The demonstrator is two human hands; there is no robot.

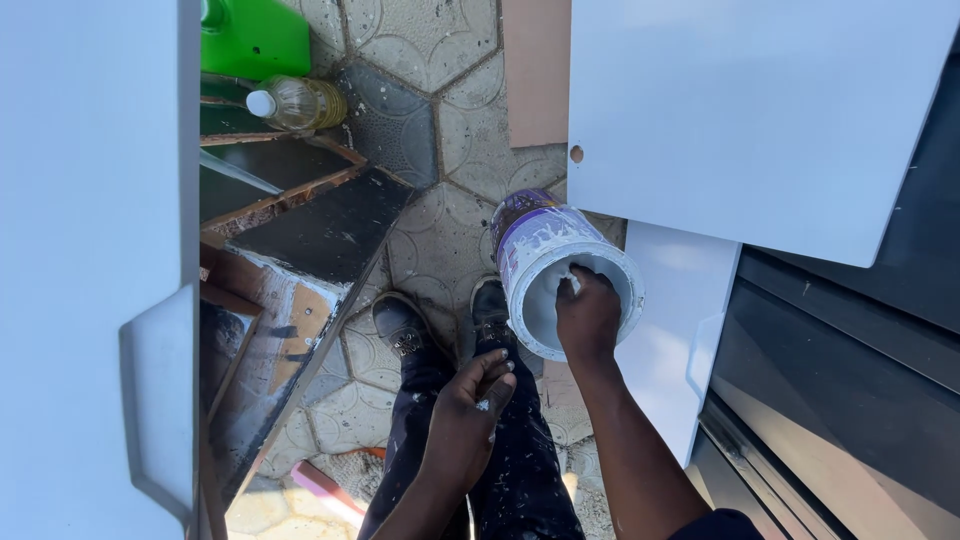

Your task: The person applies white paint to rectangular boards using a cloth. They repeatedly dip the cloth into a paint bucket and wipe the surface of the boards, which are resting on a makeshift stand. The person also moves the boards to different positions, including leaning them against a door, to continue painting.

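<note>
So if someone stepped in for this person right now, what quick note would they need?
Right hand: reaching into the open white paint bucket, fingers on something white inside; cannot tell what.
Left hand: free, paint-flecked, hovering over the legs.
Bucket rests by a white panel, above the shoes.
Done: bucket is open.
Left: nothing shows as lifted out yet.

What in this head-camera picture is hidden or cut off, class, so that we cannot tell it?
- Right hand: its fingertips dip into the white tub, hiding what they hold.
- Tub's contents: hidden by hand and shadow.
- Green container: cut by the top edge.
- Left hand: palm faces away.
</note>
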